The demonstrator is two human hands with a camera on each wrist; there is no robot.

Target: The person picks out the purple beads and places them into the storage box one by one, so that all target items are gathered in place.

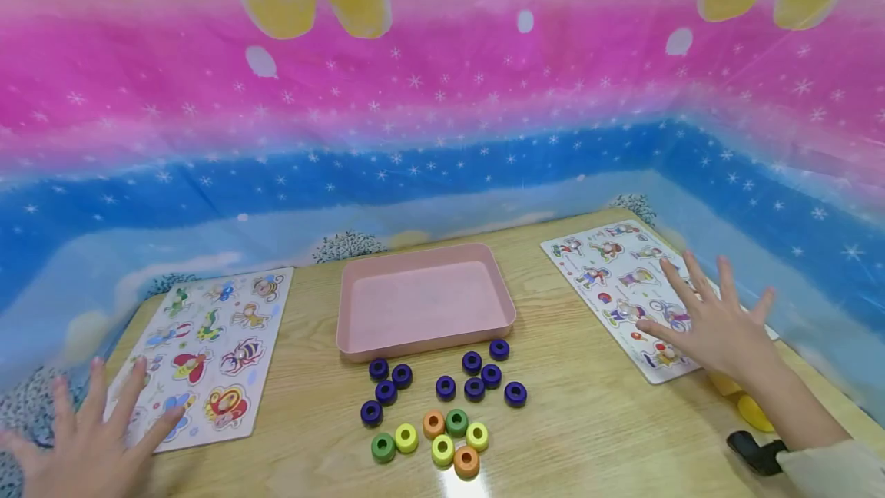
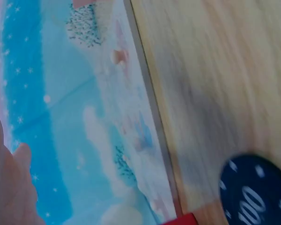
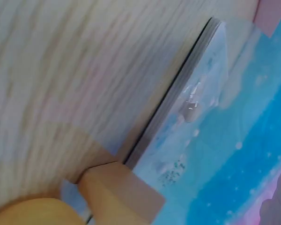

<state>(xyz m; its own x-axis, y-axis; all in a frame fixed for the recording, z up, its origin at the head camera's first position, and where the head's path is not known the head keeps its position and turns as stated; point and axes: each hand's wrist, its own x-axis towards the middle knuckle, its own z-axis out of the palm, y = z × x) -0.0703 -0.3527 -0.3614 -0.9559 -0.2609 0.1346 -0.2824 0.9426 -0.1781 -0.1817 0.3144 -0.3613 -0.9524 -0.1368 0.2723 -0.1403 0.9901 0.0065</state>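
My left hand (image 1: 93, 429), fingers spread, hovers over the near left corner of a picture puzzle board (image 1: 259, 360) with insect pieces. On the other side, my right hand (image 1: 722, 321) is spread above a second puzzle board (image 1: 588, 252) showing figures. Neither hand holds anything. Between the boards stands a pink tray (image 1: 425, 302) with a bare bottom. In front of it lie several dark blue ring beads (image 1: 445, 387), and nearer still several green (image 1: 383, 448), yellow (image 1: 406, 438) and orange beads (image 1: 466, 463).
Near my right forearm lie a black object (image 1: 757, 452) and a yellow round piece (image 1: 755, 413); a yellowish block (image 3: 119, 192) sits by the right board. The left wrist view shows a dark disc marked 100 (image 2: 255, 192) and a red edge (image 2: 182, 219). A patterned cloth (image 1: 442, 114) walls the wooden table.
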